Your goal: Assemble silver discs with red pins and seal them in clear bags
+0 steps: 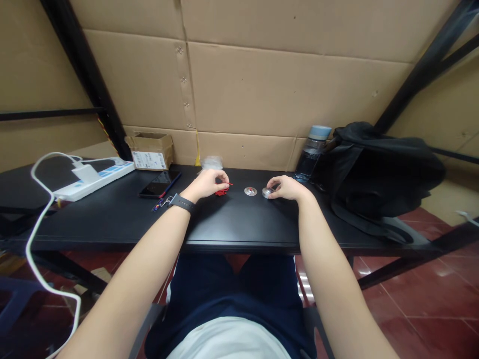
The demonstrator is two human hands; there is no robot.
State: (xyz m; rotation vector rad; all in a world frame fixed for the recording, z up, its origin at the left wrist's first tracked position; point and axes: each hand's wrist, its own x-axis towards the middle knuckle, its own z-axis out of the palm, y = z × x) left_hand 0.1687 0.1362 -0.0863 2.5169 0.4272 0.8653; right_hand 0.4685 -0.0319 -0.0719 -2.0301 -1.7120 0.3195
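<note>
- Head view, and here's the shiny disc (pixel 250 192), a touch of red at its middle, lying flat on the black table (pixel 239 224)
- Left of the disc, the left hand (pixel 210 182) has thumb and fingertips pinched on a thin red strand (pixel 230 185), with a red bundle (pixel 221 193) just below
- Just right of the disc, the right hand (pixel 287 188) grips a round metal piece (pixel 266 193), thumb and fingers around it, clear of the disc
- Farther right of the disc, a bottle (pixel 311 155) and a black bag (pixel 385 172)
- Well left of the disc, a phone (pixel 159 183) and a cardboard box (pixel 150 152)
</note>
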